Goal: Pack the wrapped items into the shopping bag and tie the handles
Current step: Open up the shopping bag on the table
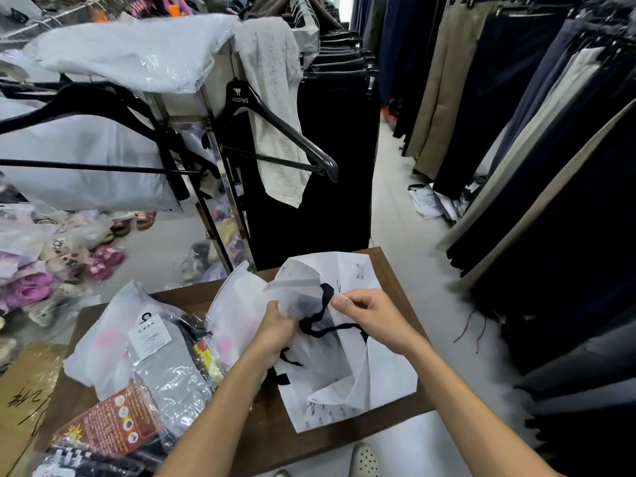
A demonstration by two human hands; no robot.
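I see the white shopping bag [347, 370] lying on its side on the brown wooden table [272, 428], toward the table's right half, its mouth turned up toward the hands. It is thin white paper-like material, creased, with small dark print near its lower edge and another printed patch at its far corner. Black cord handles [318, 321] loop loosely across its opening.

My left hand [275, 333] has its fingers curled around a frosted translucent wrapped item [237, 315] at the bag's mouth, something dark showing through the wrap. My right hand [370, 313] pinches the white upper edge of the bag beside the cords, holding the mouth apart.

Left of the bag on the table lies a pile of further wrapped items: a clear-wrapped grey garment [165, 370] with a white tag, and a red printed packet [110, 421] nearer me. A black hanger [285, 129] hangs from the rack behind the table.
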